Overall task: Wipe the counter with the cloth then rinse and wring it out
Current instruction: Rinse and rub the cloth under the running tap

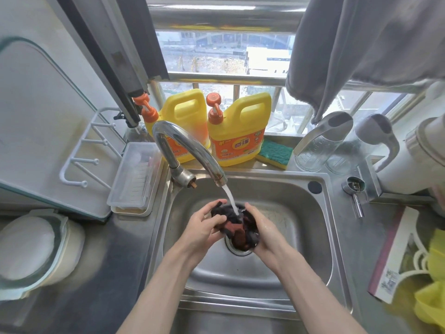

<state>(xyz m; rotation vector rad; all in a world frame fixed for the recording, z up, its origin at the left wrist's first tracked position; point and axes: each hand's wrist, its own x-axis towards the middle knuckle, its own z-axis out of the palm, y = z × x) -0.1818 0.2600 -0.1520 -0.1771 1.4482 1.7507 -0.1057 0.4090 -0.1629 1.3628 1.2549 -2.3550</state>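
The dark, bunched cloth was held over the drain of the steel sink, directly under the water stream from the chrome faucet. The left hand and right hand both gripped it, fingers curled around opposite sides. Behind the basin stood two yellow detergent jugs and a green-topped sponge. The steel bench surrounded the sink.

window w/ steel bars, daylight | white wall left | grey towel hanging right
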